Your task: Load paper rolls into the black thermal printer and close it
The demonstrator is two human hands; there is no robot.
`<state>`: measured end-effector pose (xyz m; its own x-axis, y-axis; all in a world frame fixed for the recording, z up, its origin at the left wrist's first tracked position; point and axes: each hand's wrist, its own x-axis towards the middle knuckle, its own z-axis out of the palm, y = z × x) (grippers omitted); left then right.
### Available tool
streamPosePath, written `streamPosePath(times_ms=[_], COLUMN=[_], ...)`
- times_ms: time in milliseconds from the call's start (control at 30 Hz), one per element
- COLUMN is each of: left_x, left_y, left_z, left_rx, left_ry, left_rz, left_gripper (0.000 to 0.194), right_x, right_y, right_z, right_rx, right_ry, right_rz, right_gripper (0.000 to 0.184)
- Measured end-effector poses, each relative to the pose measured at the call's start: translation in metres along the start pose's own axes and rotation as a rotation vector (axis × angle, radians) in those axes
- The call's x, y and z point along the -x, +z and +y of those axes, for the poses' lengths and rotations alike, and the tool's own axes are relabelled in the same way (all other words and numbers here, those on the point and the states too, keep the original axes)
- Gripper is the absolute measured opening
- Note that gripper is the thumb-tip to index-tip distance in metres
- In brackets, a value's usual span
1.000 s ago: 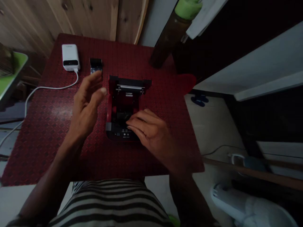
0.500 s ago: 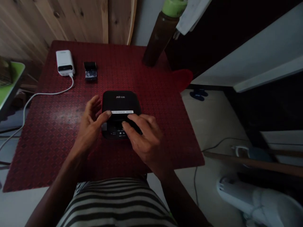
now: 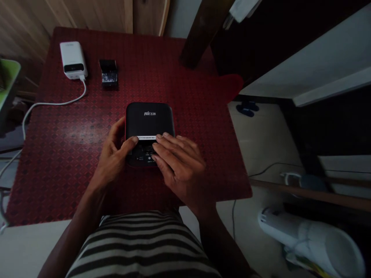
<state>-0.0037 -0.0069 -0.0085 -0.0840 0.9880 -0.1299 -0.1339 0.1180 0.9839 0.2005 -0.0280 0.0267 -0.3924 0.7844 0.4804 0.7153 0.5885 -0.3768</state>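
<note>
On the red patterned table (image 3: 87,154) lies a small black box-shaped printer (image 3: 149,123), with a light logo, a white printed strip across its middle and small buttons along its near edge. My left hand (image 3: 114,152) grips its left side, thumb on top at the end of the strip and fingers down along the side. Across the printer's right half rests my right hand (image 3: 181,160), its fingers stretched out side by side and their tips touching the top near the strip. That hand covers the near right corner.
A white power bank (image 3: 72,58) with a plugged-in white cable (image 3: 55,103) is at the back left. Beside it lies a small black item (image 3: 109,73) with a speckled part. A tall dark bottle (image 3: 199,34) stands at the back right, near a red rounded object (image 3: 228,87).
My right hand's fingers have gone from a bent, pinching shape to lying flatter on the printer. The whole view has shifted a little, so the table's far items appear higher.
</note>
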Motion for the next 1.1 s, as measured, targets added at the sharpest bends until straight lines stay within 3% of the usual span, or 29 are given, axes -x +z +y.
streamPosePath(times_ms=[167,367,533,867,1100], left_x=[0.003,0.017,0.020,0.015,0.015], left_y=[0.000,-0.008,-0.010,-0.015,-0.010], left_z=[-0.001,0.004,0.006,0.004,0.010], left_rx=[0.005,0.009,-0.048,-0.024,-0.035], left_ry=[0.003,0.001,0.014,-0.003,-0.021], left_rz=[0.030,0.035,0.078,0.016,0.041], left_gripper=[0.058,0.053,0.054,0.056,0.055], right_x=[0.006,0.035,0.055,0.053,0.053], right_y=[0.000,-0.003,0.012,0.018,0.019], right_z=[0.001,0.002,-0.002,0.002,0.003], right_rx=[-0.071,-0.178,-0.221,-0.297,-0.342], right_ry=[0.011,0.200,0.340,0.413,0.415], right_rz=[0.051,0.216,0.172,0.163,0.175], right_gripper=[0.031,0.049,0.063,0.060,0.059])
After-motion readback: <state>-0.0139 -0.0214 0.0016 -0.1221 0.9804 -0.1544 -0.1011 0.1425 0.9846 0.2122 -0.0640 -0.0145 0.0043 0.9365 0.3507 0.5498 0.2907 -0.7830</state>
